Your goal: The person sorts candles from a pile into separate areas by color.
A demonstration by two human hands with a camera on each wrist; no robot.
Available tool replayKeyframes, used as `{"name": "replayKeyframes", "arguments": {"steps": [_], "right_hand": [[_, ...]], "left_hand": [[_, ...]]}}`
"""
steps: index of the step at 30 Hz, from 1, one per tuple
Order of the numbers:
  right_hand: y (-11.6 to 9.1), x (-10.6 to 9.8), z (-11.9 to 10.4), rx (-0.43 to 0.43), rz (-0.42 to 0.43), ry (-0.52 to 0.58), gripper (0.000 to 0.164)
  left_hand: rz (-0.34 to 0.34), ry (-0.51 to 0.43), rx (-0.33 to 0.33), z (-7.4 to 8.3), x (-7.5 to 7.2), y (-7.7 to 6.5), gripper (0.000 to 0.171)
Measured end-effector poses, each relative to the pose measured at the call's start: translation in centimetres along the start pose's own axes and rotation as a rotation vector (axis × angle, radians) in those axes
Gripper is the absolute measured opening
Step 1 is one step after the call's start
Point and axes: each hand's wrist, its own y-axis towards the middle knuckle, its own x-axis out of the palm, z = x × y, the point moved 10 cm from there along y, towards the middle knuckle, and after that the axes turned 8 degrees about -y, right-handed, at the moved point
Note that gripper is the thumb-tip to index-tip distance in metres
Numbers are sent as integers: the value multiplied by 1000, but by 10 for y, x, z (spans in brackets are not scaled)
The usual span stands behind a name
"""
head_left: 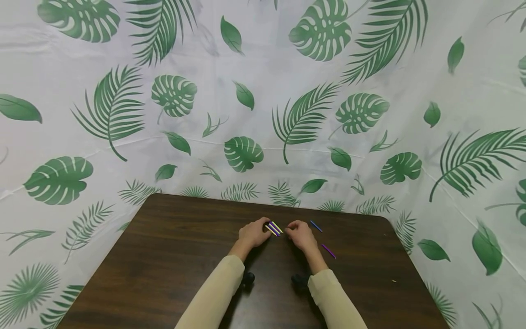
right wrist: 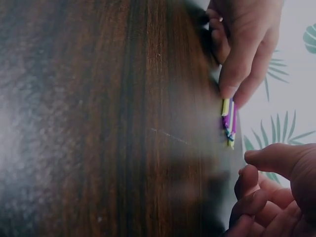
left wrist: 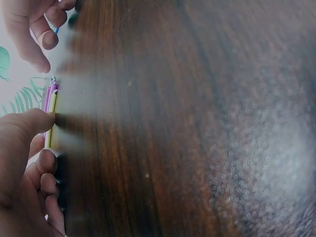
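My left hand (head_left: pixel 252 234) holds a small bundle of thin coloured sticks (head_left: pixel 274 228), yellow, purple and pale, near the far side of the table. In the left wrist view its thumb presses against the near side of the sticks (left wrist: pixel 52 101), and a finger shows behind them. Just to the right of the bundle is my right hand (head_left: pixel 302 235), fingers loosely bent with nothing between them. The right wrist view shows its thumb and index fingertips (right wrist: pixel 251 157) a short way from the free ends of the sticks (right wrist: pixel 228 121).
Beyond the right hand a blue stick (head_left: pixel 316 225) lies on the dark wooden table (head_left: pixel 185 246). A purple stick (head_left: pixel 328 251) lies beside the right wrist, and a tiny yellowish piece (head_left: pixel 394 281) is farther right. A white leaf-print cloth (head_left: pixel 263 114) hangs behind the table.
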Motion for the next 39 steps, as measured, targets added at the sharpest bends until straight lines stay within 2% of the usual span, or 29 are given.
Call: {"name": "replayKeyframes", "arguments": {"steps": [4, 10, 19, 27, 39], "right_hand": [[2, 3, 3, 38, -8, -53, 22], [2, 4, 2, 71, -10, -72, 21], [3, 8, -3, 69, -18, -85, 20], [5, 6, -5, 73, 6, -99, 19], [3, 8, -7, 63, -8, -92, 16]], "left_hand": [[-12, 6, 0, 2, 0, -1, 52], [-2, -8, -5, -2, 0, 0, 53], [-7, 1, -4, -9, 6, 5, 53], [-2, 4, 12, -4, 3, 5, 51], [4, -8, 4, -2, 2, 1, 50]]}}
